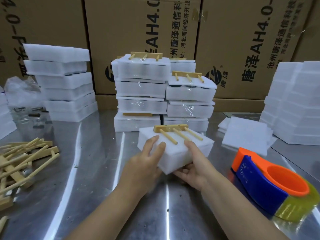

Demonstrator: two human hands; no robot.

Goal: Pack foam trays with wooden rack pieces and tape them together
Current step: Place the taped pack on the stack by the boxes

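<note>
Table's 9 o'clock: loose pile of pale wooden rack pieces with dowel pegs (22,161) on the shiny steel table (83,187). 10 o'clock: crumpled clear plastic bag (19,90), then a leaning stack of plain white foam trays (64,84). 12 o'clock: two stacks of taped white foam packs (142,94), a pegged wooden piece on top of each, brown printed cardboard boxes (121,23) behind.

Centre, just in front of those stacks: white foam tray block (174,151), near edge looks raised off the table, far edge low. Three-peg wooden rack piece (173,131) lies on its top, bar at 12 o'clock edge, pegs pointing toward 5 o'clock.

Left hand (145,161) at the block's 8 o'clock corner, fingers nearly straight and flat on top, pressing; thumb hidden. Right hand (192,168) at 5 o'clock corner, grasping: one digit on top, fingers curled under.

2 o'clock: thin white foam sheets (247,134), tall white foam stack (294,101) beyond. 4 o'clock: orange-and-blue tape dispenser with yellowish clear tape roll (265,181), on the table, apart from the hands.
</note>
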